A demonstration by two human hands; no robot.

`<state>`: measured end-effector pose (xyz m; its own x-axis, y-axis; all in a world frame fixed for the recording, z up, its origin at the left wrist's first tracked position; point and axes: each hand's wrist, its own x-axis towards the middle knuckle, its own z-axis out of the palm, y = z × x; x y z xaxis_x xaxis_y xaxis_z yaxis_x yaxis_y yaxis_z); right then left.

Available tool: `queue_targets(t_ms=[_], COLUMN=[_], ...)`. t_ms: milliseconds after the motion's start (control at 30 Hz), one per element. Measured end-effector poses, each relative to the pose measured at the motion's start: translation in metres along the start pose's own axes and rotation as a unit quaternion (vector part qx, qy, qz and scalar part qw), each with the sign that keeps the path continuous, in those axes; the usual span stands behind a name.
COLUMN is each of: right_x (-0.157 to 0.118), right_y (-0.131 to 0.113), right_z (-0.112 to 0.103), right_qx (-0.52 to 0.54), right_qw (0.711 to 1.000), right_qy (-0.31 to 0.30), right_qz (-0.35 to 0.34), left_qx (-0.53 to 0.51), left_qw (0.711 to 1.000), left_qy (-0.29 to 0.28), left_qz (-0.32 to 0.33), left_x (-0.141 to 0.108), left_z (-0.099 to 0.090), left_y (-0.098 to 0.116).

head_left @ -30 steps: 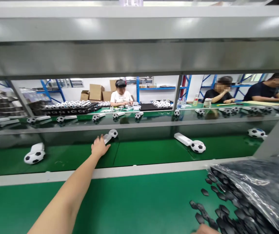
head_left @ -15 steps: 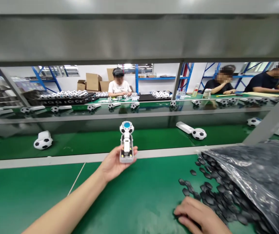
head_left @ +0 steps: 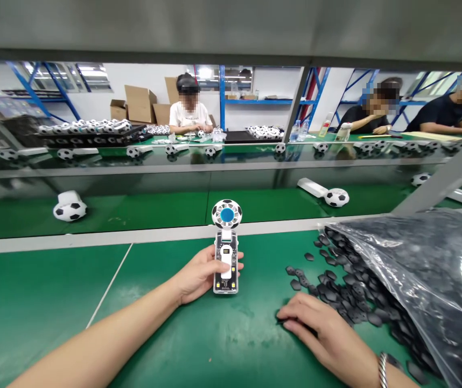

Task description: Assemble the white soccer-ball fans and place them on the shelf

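Note:
Above the green bench, my left hand (head_left: 196, 277) is closed round the clear-cased handle of a handheld fan (head_left: 226, 248). Its football-patterned head with a blue centre points up and away, and my thumb presses on the white strip of the handle. My right hand (head_left: 315, 328) is closed in a pinch near the bench top. A dark edge shows at its fingertips, most likely one of the small black pentagon pieces (head_left: 352, 291) that lie heaped beside it. The rest of that piece is hidden by my fingers.
A clear plastic bag (head_left: 425, 269) spills black pieces at the right. Beyond the bench's pale rail (head_left: 93, 240), football fans (head_left: 336, 197) lie on a green conveyor. A slanted metal post (head_left: 445, 167) stands at right, a shelf overhead. Several co-workers sit opposite.
My left hand has brought the fan nearer and turned it more face-on, its thumb now over the front. My right hand has shifted slightly left, still pinched. The view has tilted down.

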<state>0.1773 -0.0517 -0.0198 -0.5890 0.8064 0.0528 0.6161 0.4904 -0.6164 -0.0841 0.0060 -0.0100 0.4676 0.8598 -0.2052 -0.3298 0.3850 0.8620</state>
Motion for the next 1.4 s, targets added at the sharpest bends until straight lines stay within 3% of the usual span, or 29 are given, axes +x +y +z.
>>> queue_targets(t_ms=[533,1400], right_x=[-0.002,-0.0012], right_y=[0.0015,-0.0012], right_z=[0.0008,-0.0028], right_qx=[-0.005,0.003], right_qw=[1.0,1.0], right_qy=[-0.011,-0.001], right_qz=[0.0,-0.009], left_qx=[-0.003,-0.007], left_qw=[0.999,0.999], left_qy=[0.032,0.036], left_qz=[0.004,0.001], left_x=[0.0018,0.0007], left_z=[0.0032,0.004], left_y=[-0.0011,-0.0003])
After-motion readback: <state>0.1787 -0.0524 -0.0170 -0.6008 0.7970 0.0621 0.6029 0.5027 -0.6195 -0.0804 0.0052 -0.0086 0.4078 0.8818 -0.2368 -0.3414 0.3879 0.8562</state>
